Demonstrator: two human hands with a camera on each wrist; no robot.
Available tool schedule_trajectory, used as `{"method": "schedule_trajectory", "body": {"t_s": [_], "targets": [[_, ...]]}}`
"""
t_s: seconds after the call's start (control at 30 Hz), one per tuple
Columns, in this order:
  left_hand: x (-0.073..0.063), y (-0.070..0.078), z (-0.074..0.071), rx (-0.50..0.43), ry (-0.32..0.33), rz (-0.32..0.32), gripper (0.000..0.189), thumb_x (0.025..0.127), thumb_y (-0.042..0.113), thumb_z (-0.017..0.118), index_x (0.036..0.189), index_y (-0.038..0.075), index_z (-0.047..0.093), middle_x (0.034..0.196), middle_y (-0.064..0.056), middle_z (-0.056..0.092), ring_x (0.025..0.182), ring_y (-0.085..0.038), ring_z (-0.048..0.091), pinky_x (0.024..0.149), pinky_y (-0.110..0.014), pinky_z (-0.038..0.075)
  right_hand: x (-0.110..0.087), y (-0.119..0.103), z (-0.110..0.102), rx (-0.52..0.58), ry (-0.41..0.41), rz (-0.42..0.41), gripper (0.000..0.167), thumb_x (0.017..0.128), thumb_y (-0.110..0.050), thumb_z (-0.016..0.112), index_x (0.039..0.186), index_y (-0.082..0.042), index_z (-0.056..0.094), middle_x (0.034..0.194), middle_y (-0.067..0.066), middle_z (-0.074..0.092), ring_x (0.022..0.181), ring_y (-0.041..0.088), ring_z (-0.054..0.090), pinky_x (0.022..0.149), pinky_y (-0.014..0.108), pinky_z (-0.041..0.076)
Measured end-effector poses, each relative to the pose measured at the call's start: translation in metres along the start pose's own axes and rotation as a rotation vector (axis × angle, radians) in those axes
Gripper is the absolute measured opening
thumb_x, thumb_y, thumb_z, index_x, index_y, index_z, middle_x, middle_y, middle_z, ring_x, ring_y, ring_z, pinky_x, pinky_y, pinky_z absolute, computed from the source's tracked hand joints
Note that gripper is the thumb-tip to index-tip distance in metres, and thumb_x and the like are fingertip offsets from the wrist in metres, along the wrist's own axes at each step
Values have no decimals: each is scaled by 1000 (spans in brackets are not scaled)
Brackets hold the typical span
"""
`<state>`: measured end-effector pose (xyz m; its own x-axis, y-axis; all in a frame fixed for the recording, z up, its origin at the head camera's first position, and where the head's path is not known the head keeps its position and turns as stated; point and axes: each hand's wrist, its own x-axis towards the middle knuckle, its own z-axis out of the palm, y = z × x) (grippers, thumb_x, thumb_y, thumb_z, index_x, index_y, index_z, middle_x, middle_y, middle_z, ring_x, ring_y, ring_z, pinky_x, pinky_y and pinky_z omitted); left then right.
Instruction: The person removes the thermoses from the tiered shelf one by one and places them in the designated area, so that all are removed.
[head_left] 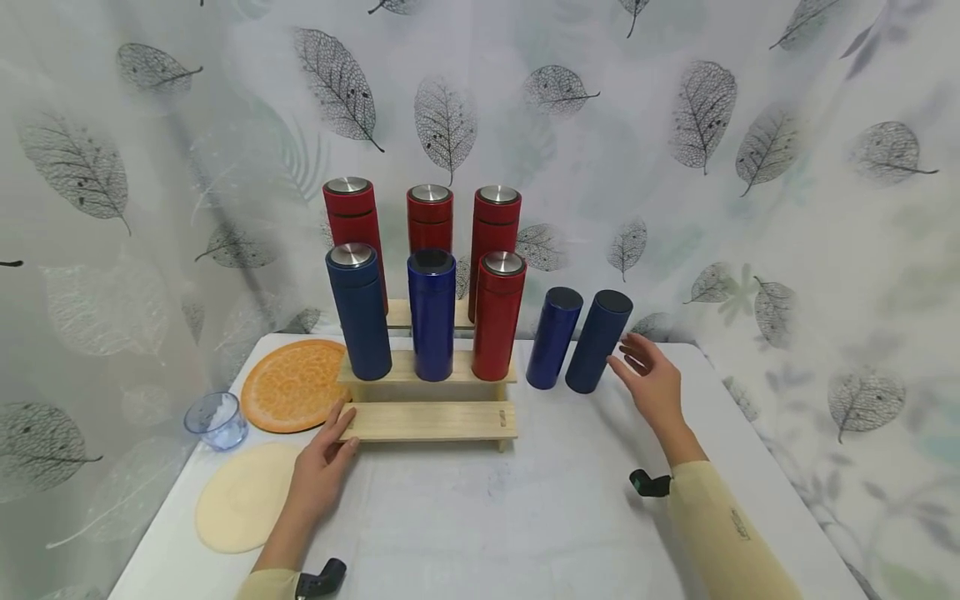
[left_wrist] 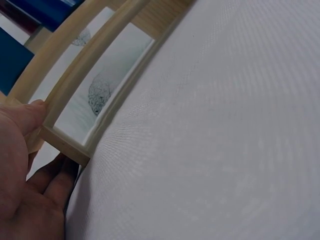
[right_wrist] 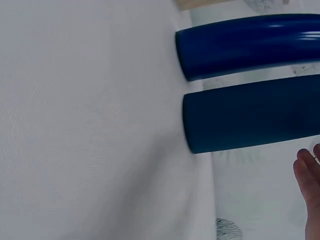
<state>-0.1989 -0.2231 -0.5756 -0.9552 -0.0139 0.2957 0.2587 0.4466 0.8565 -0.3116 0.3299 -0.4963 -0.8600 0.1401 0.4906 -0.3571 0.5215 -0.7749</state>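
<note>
My left hand (head_left: 322, 471) grips the left end of a tiered wooden rack (head_left: 431, 421) at its lowest step. In the left wrist view the thumb lies at the step's end and the fingers are low beside its leg. A matte dark blue thermos (head_left: 598, 342) stands right of the rack, beside a glossy blue thermos (head_left: 553, 337). My right hand (head_left: 652, 385) is just right of the matte one, fingers loosely bent, holding nothing; a gap shows in the right wrist view. On the middle tier stand a matte blue flask (head_left: 360, 312), a glossy blue flask (head_left: 432, 317) and a red flask (head_left: 497, 317).
Three red flasks (head_left: 431, 221) stand on the back tier. Left of the rack lie an orange round mat (head_left: 281, 387) and a cream round mat (head_left: 243, 500), with a clear bluish glass (head_left: 217, 421) at the white table's (head_left: 525, 517) left edge. A leaf-print curtain (head_left: 562, 150) hangs behind.
</note>
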Motion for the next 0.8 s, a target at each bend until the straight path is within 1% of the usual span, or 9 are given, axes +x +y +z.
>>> {"method": "schedule_trajectory", "body": {"t_s": [0.07, 0.1, 0.23, 0.3, 0.33, 0.4, 0.5, 0.67, 0.8], "targets": [[0, 1, -1, 3, -1, -7, 52, 113, 21, 64, 162, 11, 52, 177, -9, 29, 159, -35, 31, 106, -2, 35, -1, -7, -3, 21, 35, -37, 55, 97, -9, 84, 148, -3, 64, 136, 20, 71, 126, 39, 69, 108, 39, 55], [0, 2, -1, 4, -2, -9, 52, 113, 22, 64, 162, 11, 52, 177, -8, 29, 159, -35, 31, 105, -2, 35, -3, -18, -5, 28, 54, -54, 53, 97, -6, 83, 146, -2, 65, 134, 22, 72, 125, 40, 69, 107, 38, 56], [0, 2, -1, -4, -4, -12, 52, 112, 21, 64, 162, 11, 52, 177, -6, 29, 160, -34, 30, 105, -2, 34, -11, -54, -10, 78, 101, -102, 48, 94, 7, 80, 139, 7, 66, 126, 30, 72, 118, 49, 70, 104, 45, 57], [-1, 2, 0, -6, -6, -14, 52, 112, 21, 64, 162, 11, 53, 177, -6, 30, 160, -35, 30, 105, -2, 34, -13, -66, -10, 80, 103, -113, 46, 94, 9, 79, 138, 8, 66, 125, 31, 72, 116, 51, 69, 104, 44, 57], [-1, 1, 0, -4, -6, -15, 52, 112, 22, 64, 162, 11, 53, 177, -6, 30, 160, -35, 30, 106, -2, 34, -13, -65, -10, 92, 99, -121, 47, 93, 9, 80, 138, 8, 66, 125, 29, 73, 116, 50, 70, 104, 44, 57], [-2, 1, 0, 7, -9, -25, 52, 113, 23, 64, 162, 12, 52, 177, -6, 29, 160, -35, 29, 106, -1, 34, -12, -64, -8, 103, 90, -137, 48, 93, 9, 81, 139, 6, 66, 126, 25, 74, 116, 46, 71, 103, 38, 58], [-2, 2, 0, 21, 2, -25, 52, 113, 23, 64, 162, 12, 53, 176, -8, 30, 159, -37, 31, 105, -1, 34, -11, -69, -3, 132, 60, -176, 50, 93, 8, 82, 140, 4, 67, 127, 22, 74, 118, 42, 71, 103, 32, 57], [-2, 3, -1, 27, 15, -19, 52, 112, 21, 64, 162, 10, 53, 176, -11, 31, 158, -39, 32, 104, 0, 33, -11, -85, 10, 152, 8, -217, 51, 91, 11, 82, 139, 6, 67, 127, 24, 73, 119, 43, 71, 105, 34, 57], [-2, 4, -1, 13, 7, -8, 52, 113, 22, 63, 162, 9, 52, 176, -12, 30, 159, -40, 30, 106, -1, 33, -14, -105, 19, 159, -20, -239, 51, 90, 14, 81, 138, 11, 65, 127, 29, 72, 118, 47, 70, 106, 40, 56]]}}
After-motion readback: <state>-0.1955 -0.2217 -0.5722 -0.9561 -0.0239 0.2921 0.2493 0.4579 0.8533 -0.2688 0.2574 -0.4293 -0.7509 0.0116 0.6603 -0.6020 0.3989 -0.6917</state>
